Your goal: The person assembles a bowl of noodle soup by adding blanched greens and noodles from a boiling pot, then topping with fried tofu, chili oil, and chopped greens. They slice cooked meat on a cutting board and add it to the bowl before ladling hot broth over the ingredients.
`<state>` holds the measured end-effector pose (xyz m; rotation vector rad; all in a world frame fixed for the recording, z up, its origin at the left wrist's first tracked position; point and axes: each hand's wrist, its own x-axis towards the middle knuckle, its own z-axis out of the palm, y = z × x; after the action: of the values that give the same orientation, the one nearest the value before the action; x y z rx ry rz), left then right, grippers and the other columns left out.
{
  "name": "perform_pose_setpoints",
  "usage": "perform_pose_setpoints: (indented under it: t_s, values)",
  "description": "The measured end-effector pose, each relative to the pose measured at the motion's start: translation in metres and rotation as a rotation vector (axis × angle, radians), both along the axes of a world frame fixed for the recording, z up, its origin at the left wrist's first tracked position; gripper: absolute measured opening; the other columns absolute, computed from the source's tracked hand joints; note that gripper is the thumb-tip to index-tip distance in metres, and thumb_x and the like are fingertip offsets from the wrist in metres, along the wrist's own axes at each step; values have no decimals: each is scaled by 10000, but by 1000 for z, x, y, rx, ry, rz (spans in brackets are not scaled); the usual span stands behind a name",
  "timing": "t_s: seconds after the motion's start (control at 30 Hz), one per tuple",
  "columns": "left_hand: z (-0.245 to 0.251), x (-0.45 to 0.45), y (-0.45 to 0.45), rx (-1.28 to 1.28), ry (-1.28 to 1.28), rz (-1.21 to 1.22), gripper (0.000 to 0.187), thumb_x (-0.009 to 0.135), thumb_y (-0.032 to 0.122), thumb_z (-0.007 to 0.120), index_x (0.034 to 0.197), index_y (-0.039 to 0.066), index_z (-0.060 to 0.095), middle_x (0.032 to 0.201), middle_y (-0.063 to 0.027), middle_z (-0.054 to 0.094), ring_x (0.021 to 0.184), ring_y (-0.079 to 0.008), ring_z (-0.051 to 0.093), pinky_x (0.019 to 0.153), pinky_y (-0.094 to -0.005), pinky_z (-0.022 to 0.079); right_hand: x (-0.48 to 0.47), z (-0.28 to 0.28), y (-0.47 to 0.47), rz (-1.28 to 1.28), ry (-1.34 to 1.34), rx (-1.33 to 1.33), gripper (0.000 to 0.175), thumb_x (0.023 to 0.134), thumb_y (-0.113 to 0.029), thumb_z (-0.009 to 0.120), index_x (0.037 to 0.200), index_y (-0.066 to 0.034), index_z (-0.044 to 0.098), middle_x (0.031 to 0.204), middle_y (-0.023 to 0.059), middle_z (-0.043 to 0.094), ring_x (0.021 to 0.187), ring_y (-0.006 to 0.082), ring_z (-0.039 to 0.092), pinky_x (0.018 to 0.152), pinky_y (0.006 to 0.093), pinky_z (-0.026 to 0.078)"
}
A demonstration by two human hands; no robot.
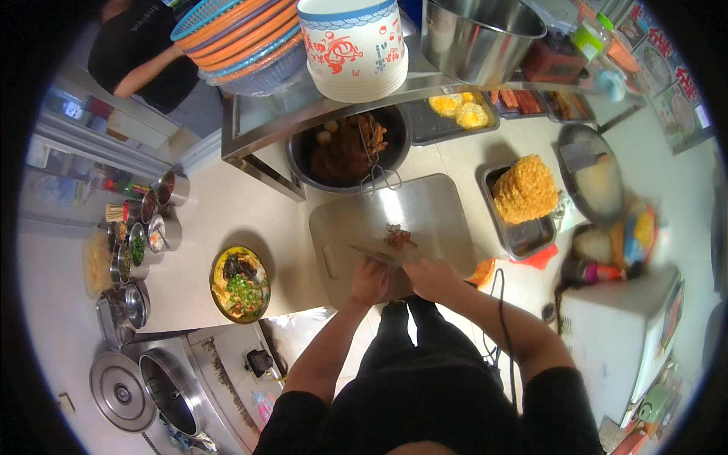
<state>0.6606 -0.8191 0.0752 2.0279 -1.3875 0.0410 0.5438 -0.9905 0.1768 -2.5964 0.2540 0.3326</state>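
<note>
A metal cutting board (341,227) lies in front of me, with chopped brown meat (400,238) near its middle. My right hand (429,277) is closed around the handle end of a knife (374,255), whose blade points left below the meat. My left hand (371,280) rests on the board close to the near side of the blade; whether its fingers hold anything is hidden. Left of the board stands a yellow-rimmed bowl (240,284) of food topped with chopped green onion. Behind the board, a dark basin (349,149) holds braised food and metal tongs (375,170).
A metal shelf (264,142) overhangs the back, bearing stacked baskets (244,40), paper bowls (355,51) and a steel pot (478,42). Small metal containers (136,244) line the left. A tray (520,242) with fried noodles (524,189) sits right. Another person (145,54) stands beyond, upper left.
</note>
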Motion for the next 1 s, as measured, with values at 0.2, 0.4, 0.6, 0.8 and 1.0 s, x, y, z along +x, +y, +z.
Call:
perform_pose_setpoints:
  t_s: [0.2, 0.4, 0.6, 0.8, 1.0]
  values:
    - [0, 1, 1, 24, 65, 4, 263, 820, 98, 681, 1077, 58, 723, 1092, -109, 676, 1067, -336, 606, 895, -454, 517, 34, -37, 16, -158, -275, 25, 136, 854, -98, 595, 983, -58, 596, 787, 172, 687, 726, 391, 693, 640, 507, 555]
    - [-4, -2, -1, -56, 2, -12, 203, 783, 48, 694, 986, 52, 712, 1061, -114, 668, 1030, -345, 605, 895, -457, 517, -4, 2, -7, -3, 61, -33, 138, 868, -112, 575, 993, -59, 602, 848, 181, 694, 782, 383, 696, 670, 489, 558]
    - [-15, 0, 4, 18, 35, 57, 228, 779, 44, 685, 1004, 49, 719, 1079, -135, 667, 1066, -382, 599, 925, -467, 511, 19, -17, 23, -70, -107, -10, 173, 874, -103, 566, 1028, -34, 606, 746, 175, 696, 663, 369, 704, 574, 485, 556]
    - [-2, 1, -3, -47, 38, 72, 243, 799, 57, 665, 1037, 38, 709, 1126, -158, 658, 1111, -394, 594, 954, -469, 505, 25, -15, 24, -79, -41, -80, 229, 897, -119, 547, 1101, -30, 600, 802, 169, 717, 710, 367, 720, 589, 494, 574]
    - [6, -2, -3, 5, 0, 27, 206, 801, 70, 667, 1001, 35, 701, 1022, -160, 678, 1057, -402, 613, 936, -486, 514, 35, -23, 27, -86, -112, -86, 168, 910, -124, 537, 1027, -38, 622, 829, 172, 718, 736, 368, 717, 639, 499, 577]
